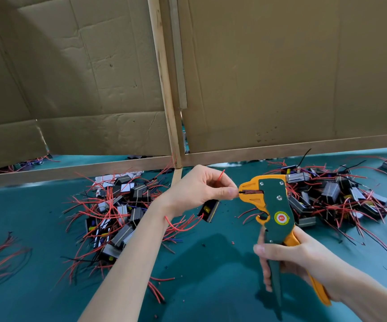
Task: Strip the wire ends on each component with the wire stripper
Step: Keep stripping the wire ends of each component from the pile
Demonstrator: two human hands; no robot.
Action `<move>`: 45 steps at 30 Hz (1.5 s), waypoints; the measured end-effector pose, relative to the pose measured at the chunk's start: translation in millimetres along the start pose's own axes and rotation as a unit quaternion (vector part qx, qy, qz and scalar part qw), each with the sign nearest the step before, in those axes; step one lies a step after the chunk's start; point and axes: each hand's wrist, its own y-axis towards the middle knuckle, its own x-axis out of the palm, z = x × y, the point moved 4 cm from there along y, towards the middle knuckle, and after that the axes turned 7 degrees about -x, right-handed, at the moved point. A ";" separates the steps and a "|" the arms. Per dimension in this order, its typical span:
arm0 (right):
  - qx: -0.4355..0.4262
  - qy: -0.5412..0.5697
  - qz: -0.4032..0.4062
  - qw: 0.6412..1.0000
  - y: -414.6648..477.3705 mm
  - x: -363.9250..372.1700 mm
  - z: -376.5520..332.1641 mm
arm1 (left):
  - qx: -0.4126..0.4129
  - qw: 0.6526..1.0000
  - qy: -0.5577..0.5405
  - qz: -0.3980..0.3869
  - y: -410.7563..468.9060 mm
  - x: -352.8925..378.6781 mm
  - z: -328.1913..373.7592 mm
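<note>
Two hands work on one wire. The left hand [201,189] pinches a wire end [241,192] at the mouth of the wire stripper [273,205]. Its component [208,211] hangs just below. The right hand [290,259] grips the handles. Next, it likely needs a firm squeeze. No box shows. Piles [118,205] of components lie loose on the surface [211,275].

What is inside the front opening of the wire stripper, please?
A thin dark wire end, pinched by the left hand, enters the wire stripper. How deep it reaches cannot be seen, because the tool's own head covers it.
</note>
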 end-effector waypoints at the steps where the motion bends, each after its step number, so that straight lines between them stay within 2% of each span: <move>1: 0.005 0.000 0.018 1.000 -0.3 2.0 0.3 | 0.000 1.000 -0.010 -0.004 0.8 -0.7 -2.4; 4: 0.004 -0.014 0.095 0.995 0.8 2.5 3.9 | 0.002 0.998 -0.054 -0.009 6.0 2.5 -12.9; 6: -0.001 0.007 0.109 0.994 1.9 2.4 3.8 | -0.004 0.997 -0.079 -0.019 8.6 10.1 -19.6; 11: -0.018 0.143 0.044 0.989 9.3 -2.9 -2.7 | 0.015 0.998 -0.066 0.007 9.4 10.0 -24.6; 14: -0.037 0.144 0.018 0.989 11.6 -6.8 -4.0 | 0.043 0.997 -0.050 0.051 8.9 2.8 -16.5; 17: -0.035 0.137 0.006 0.990 12.8 -6.5 -4.6 | 0.056 0.990 -0.083 0.101 8.0 -3.5 -10.0; 19: -0.034 0.135 -0.001 0.990 12.4 -4.7 -4.8 | 0.061 0.989 -0.080 0.109 7.5 -4.0 -6.6; 25: -0.035 0.125 -0.030 0.991 10.5 -0.4 -5.3 | 0.053 0.995 -0.022 0.083 6.2 0.8 1.2; 37: -0.041 0.060 -0.057 0.996 6.9 -3.1 -2.5 | 0.007 0.999 -0.006 0.036 0.9 2.7 3.5; 45: -0.010 -0.005 0.029 1.000 0.7 2.0 4.7 | -0.006 1.000 0.006 0.000 -3.8 -3.5 3.4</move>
